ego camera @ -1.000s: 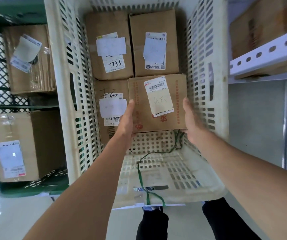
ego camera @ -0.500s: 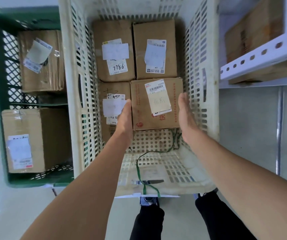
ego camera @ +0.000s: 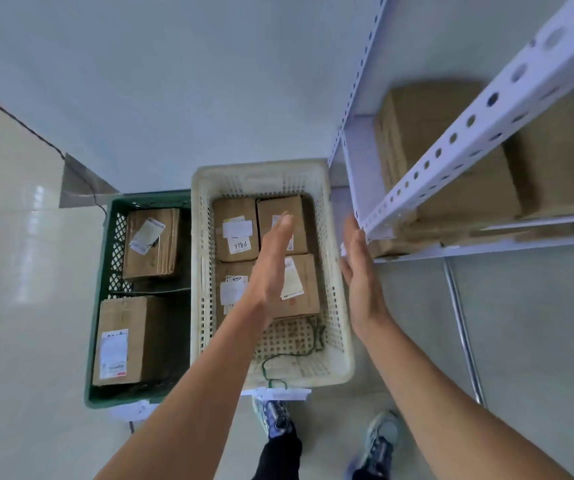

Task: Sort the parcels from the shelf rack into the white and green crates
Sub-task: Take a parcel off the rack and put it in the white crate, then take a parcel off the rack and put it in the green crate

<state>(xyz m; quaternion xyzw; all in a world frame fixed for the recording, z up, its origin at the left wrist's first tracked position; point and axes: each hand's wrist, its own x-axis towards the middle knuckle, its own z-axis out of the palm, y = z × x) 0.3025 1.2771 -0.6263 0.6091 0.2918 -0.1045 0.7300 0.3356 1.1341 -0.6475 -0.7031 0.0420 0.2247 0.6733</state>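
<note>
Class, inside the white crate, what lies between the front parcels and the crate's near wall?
Head view: bare perforated floor of the white crate, crossed by a loose green cord.

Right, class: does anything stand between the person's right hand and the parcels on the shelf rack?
Yes. The rack's perforated white rail crosses in front of the parcels in this view, and the right hand has its fingertips by the rail's lower end. Beneath the rail, nothing visible blocks them.

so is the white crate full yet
Not full. Four parcels lie flat in the far part of the white crate; its near end shows bare perforated floor with only a green cord.
</note>
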